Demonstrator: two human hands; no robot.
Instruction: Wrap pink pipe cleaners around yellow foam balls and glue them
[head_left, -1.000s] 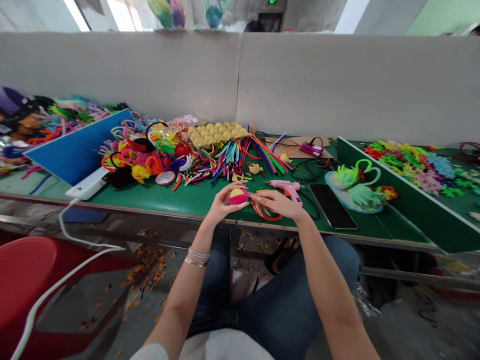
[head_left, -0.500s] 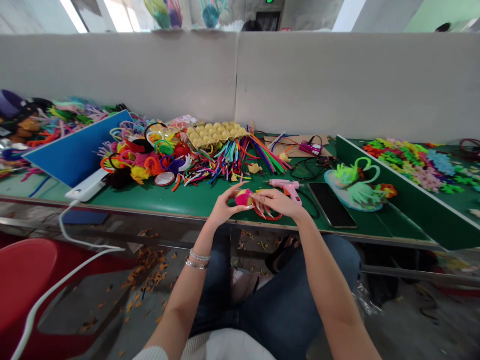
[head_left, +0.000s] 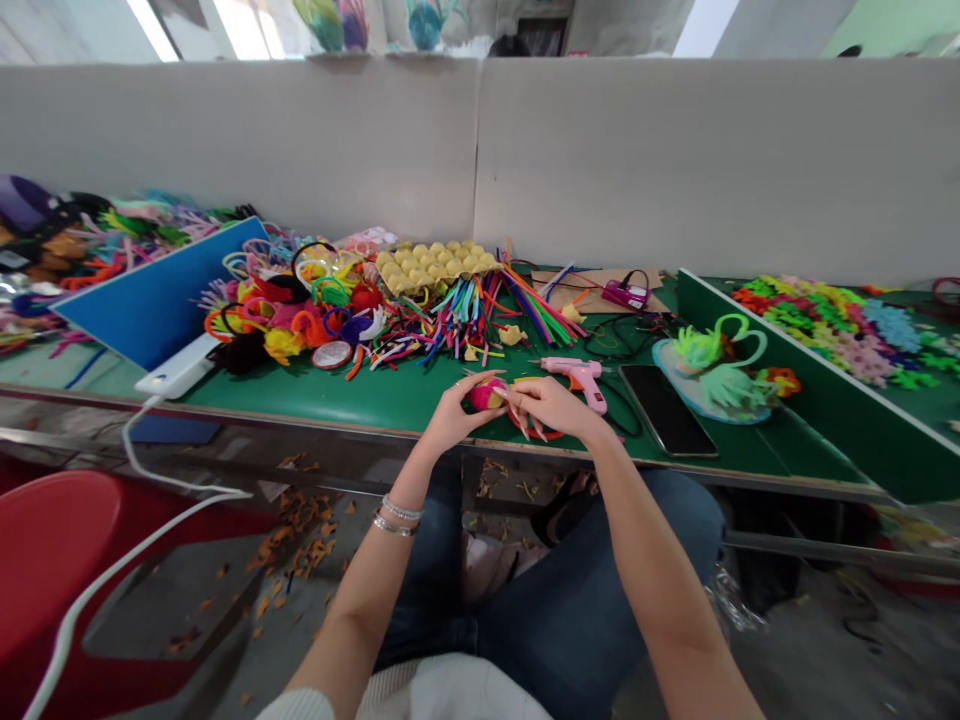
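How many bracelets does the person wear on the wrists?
2. Both sit on the left wrist, side by side: one bracelet nearer the left hand, which pinches a pink ball, the other bracelet just behind it, toward the elbow. The right wrist is bare.

The hands (head_left: 553, 405) partly cover the pink ball (head_left: 486, 398).

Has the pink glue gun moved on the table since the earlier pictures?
No. The pink glue gun lies just left of the phone, as before.
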